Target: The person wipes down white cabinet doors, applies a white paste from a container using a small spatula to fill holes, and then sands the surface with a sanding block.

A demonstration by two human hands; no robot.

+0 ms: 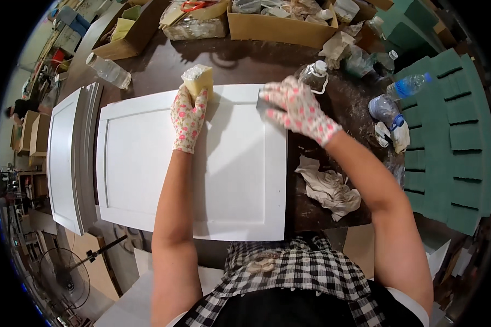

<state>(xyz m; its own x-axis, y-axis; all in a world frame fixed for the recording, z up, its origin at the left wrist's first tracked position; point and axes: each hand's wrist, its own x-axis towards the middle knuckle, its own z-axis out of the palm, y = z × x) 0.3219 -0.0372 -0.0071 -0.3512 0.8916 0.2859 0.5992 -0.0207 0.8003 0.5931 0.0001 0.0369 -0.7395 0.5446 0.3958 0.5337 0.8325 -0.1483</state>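
A white cabinet door with a raised frame lies flat on the dark table in front of me. My left hand, in a floral glove, grips a pale yellow block that looks like a sponge, with a whitish, crinkled top. It is held over the door's far edge. At the far right corner, my right hand, gloved alike, is closed over a dark grey flat block. That block touches the door's frame; most of it is hidden by the fingers.
More white doors are stacked at the left. A clear bottle lies beyond them. Cardboard boxes stand at the back. A crumpled cloth lies right of the door, with a jug, plastic bottles and green slotted sheets farther right.
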